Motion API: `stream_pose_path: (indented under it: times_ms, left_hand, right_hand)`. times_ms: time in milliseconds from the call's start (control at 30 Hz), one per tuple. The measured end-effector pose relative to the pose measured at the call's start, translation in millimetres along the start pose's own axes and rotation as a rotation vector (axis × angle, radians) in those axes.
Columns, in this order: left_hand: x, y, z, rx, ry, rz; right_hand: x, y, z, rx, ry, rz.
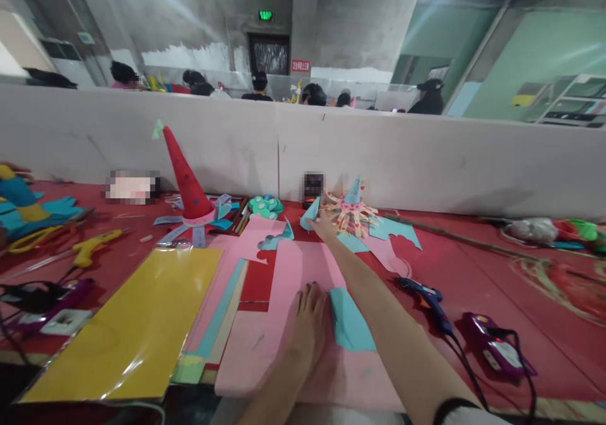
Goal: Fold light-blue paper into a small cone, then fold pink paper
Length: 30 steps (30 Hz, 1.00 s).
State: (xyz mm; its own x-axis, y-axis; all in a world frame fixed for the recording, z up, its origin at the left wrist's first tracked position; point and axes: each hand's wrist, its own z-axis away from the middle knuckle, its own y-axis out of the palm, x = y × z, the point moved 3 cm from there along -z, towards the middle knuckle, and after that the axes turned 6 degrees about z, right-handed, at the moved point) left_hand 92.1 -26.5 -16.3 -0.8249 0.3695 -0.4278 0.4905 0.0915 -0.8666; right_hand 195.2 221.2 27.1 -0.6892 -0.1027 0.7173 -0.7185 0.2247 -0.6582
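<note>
My left hand (310, 324) lies flat, fingers stretched out, on a pink sheet of paper (284, 280) in front of me. My right arm reaches forward past it, and my right hand (322, 227) grips a small light-blue paper cone (311, 211); the fingertips are partly hidden. Just right of that hand stands a decorated blue paper cone (353, 192) on a ring of patterned paper strips. A light-blue piece of paper (353, 324) lies between my forearms, on the pink paper. Left of the pink sheet, a tall red cone hat (187, 179) stands on a base with paper strips.
Left lie a yellow sheet pack (132, 324) and a yellow glue gun (92, 248). On the right are a blue glue gun (428, 299), a purple power strip (495, 346) with cords, and a long stick (454, 239). A white partition (402, 153) borders the back; people sit beyond.
</note>
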Motion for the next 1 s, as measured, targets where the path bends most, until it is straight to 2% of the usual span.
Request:
stream_pose_path:
  times_ms: [167, 400, 467, 567, 700, 767, 833, 1000]
  left_hand:
    - [-0.2, 1.9, 1.2, -0.004, 0.004, 0.012]
    - [1.3, 0.5, 2.2, 0.034, 0.048, -0.013]
    - [0.5, -0.2, 1.9, 0.044, 0.058, -0.018]
    - [-1.0, -1.2, 1.6, 0.048, 0.054, -0.021]
    - [-3.1, -1.4, 1.8, 0.041, 0.03, -0.015]
    - [-3.8, -1.8, 1.8, 0.024, 0.013, -0.011]
    - [-4.2, -2.3, 1.6, 0.012, -0.002, -0.005]
    - [-4.4, -2.1, 1.2, 0.046, -0.021, 0.011]
  right_hand:
    - [-8.7, 13.0, -1.1, 0.056, 0.017, 0.054]
    - [-19.8, 8.5, -0.2, 0.13, 0.036, -0.106]
    - [-18.7, 4.9, 2.0, 0.116, 0.01, -0.143]
    - [-11.6, -7.5, 8.1, -0.027, -0.044, -0.134]
    - [6.9, -34.2, 16.5, -0.422, -0.037, -0.048]
    - [18.8, -40.5, 18.2, -0.49, -0.033, 0.041]
    - [33.3, -37.9, 19.2, -0.432, -0.147, 0.146]
    - [64.3, -1.2, 38.4, -0.111, -0.702, 0.423]
